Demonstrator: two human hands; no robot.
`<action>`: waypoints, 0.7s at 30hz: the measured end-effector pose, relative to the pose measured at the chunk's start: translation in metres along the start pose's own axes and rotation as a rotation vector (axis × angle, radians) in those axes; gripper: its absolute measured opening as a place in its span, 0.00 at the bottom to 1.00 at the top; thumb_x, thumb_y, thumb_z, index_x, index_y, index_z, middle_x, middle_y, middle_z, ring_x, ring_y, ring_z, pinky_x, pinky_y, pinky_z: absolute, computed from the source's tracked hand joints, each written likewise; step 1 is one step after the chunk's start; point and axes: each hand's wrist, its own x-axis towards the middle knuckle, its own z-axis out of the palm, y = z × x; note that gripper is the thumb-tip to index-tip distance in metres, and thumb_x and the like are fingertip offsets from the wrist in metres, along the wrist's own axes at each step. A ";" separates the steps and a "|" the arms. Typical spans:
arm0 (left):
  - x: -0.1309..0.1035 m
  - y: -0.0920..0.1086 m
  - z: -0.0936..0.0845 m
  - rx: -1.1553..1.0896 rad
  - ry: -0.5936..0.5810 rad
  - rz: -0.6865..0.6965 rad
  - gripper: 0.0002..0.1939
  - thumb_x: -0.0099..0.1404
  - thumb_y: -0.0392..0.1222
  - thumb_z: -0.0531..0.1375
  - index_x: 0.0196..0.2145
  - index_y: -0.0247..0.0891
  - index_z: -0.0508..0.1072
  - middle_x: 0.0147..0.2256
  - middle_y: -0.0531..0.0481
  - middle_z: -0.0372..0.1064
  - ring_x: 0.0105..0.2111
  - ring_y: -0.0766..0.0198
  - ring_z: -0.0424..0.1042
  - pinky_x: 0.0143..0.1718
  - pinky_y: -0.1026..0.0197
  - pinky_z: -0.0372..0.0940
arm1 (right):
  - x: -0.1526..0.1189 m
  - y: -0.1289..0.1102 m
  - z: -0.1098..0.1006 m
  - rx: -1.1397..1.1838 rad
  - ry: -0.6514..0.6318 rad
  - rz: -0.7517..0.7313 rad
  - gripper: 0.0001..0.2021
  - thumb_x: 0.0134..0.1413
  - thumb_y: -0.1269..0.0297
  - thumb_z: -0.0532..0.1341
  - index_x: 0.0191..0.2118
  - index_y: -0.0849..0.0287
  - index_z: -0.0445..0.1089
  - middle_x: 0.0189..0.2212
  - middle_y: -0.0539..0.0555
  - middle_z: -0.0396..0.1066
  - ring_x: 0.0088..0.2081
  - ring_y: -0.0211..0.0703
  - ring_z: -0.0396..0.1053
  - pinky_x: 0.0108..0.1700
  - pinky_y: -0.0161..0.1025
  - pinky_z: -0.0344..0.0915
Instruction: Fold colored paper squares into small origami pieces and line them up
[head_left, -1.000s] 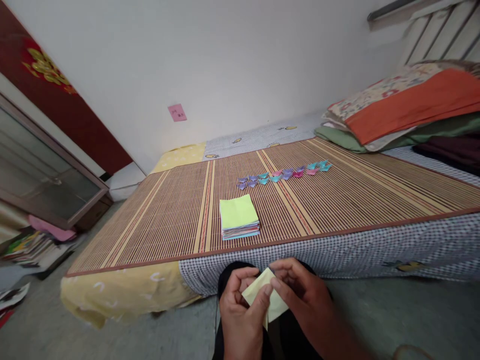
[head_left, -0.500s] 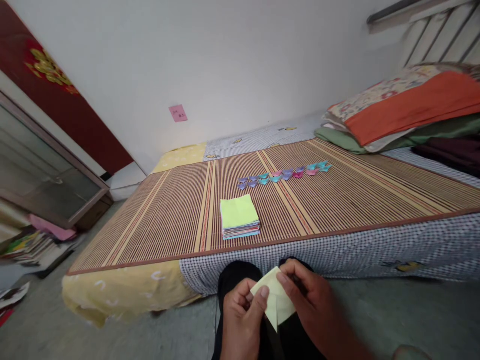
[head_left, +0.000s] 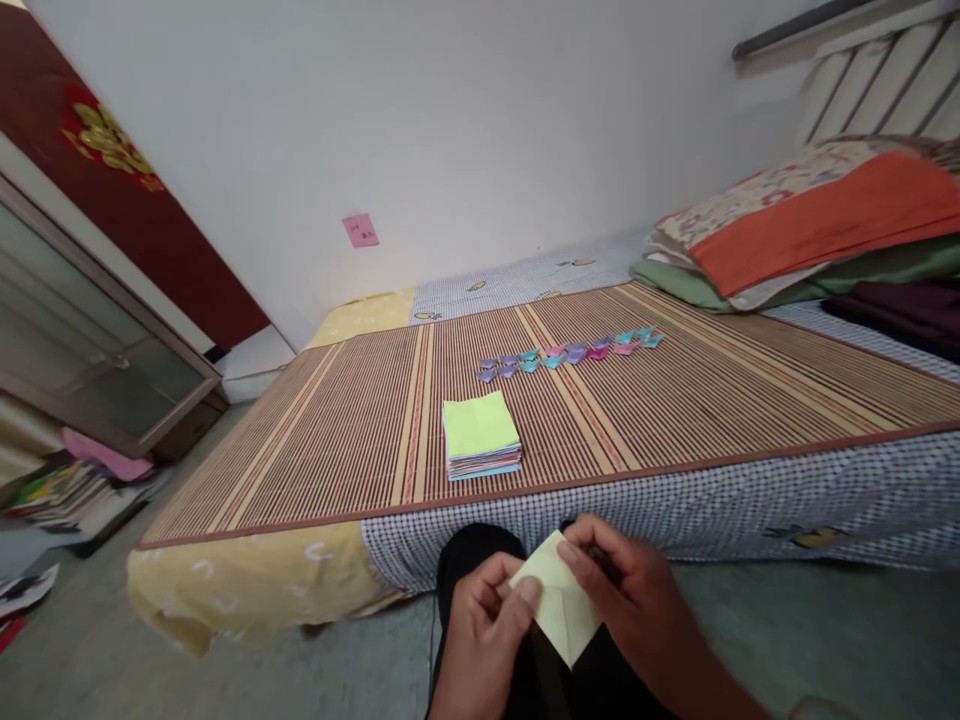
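Note:
A pale yellow sheet of folding paper (head_left: 564,608), folded to a small diamond with creases, is held over my lap. My left hand (head_left: 487,628) pinches its left corner between thumb and fingers. At the upper right edge, my right hand (head_left: 628,592) grips the paper with thumb on top and fingers behind. Past my knees, a square stack of coloured paper (head_left: 481,428) lies on the bed mat, a yellow-green sheet uppermost. Beyond it, several small folded paper pieces (head_left: 576,352) in purple, teal and pink stand in two rows.
The striped mat (head_left: 360,430) covers a bed with a checked sheet (head_left: 750,500) hanging over its front edge. Folded bedding (head_left: 817,220) is piled at the right. A pink note (head_left: 361,230) is on the wall. At the left stands a glass-door cabinet (head_left: 82,310).
The folded paper has shifted slightly right, its lower tip now further down and right. Both hands keep hold of it. The view has moved a little.

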 end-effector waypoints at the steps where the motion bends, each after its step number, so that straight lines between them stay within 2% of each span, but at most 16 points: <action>1: 0.002 0.001 0.000 -0.005 -0.018 -0.033 0.24 0.56 0.60 0.70 0.26 0.34 0.72 0.23 0.52 0.64 0.24 0.67 0.60 0.27 0.65 0.57 | 0.000 -0.001 0.000 -0.013 -0.004 -0.022 0.17 0.68 0.53 0.56 0.29 0.56 0.65 0.23 0.47 0.64 0.26 0.39 0.64 0.28 0.36 0.60; 3: 0.006 0.004 0.001 -0.019 -0.039 -0.085 0.23 0.51 0.56 0.74 0.25 0.34 0.72 0.22 0.53 0.64 0.22 0.68 0.59 0.26 0.65 0.57 | 0.001 -0.005 0.001 -0.021 -0.015 -0.053 0.16 0.68 0.54 0.55 0.29 0.56 0.65 0.24 0.48 0.66 0.28 0.40 0.66 0.31 0.36 0.62; 7: 0.007 0.005 0.003 -0.053 -0.027 -0.118 0.23 0.52 0.55 0.74 0.22 0.32 0.74 0.20 0.52 0.64 0.21 0.69 0.58 0.25 0.65 0.55 | 0.002 -0.009 0.004 -0.007 -0.039 -0.030 0.15 0.67 0.56 0.56 0.29 0.56 0.65 0.24 0.47 0.64 0.27 0.39 0.64 0.30 0.36 0.61; 12: 0.004 0.001 -0.003 -0.146 0.042 -0.136 0.19 0.55 0.52 0.73 0.28 0.30 0.79 0.23 0.49 0.71 0.22 0.68 0.63 0.26 0.65 0.58 | 0.001 -0.006 -0.003 0.097 -0.180 0.090 0.13 0.60 0.55 0.61 0.30 0.56 0.65 0.23 0.45 0.60 0.26 0.38 0.58 0.28 0.35 0.56; 15: 0.005 -0.001 -0.006 -0.222 0.039 -0.137 0.18 0.55 0.50 0.74 0.30 0.29 0.80 0.23 0.48 0.72 0.21 0.68 0.64 0.25 0.65 0.59 | 0.000 -0.002 -0.005 0.145 -0.244 0.121 0.14 0.61 0.55 0.61 0.28 0.57 0.64 0.22 0.44 0.58 0.26 0.37 0.55 0.28 0.35 0.54; 21: 0.006 -0.003 -0.005 -0.349 -0.005 -0.137 0.15 0.57 0.47 0.73 0.31 0.29 0.81 0.24 0.48 0.73 0.22 0.69 0.66 0.26 0.65 0.61 | -0.002 -0.004 0.000 0.261 -0.230 0.127 0.17 0.62 0.53 0.63 0.26 0.57 0.62 0.22 0.44 0.55 0.26 0.36 0.53 0.28 0.35 0.52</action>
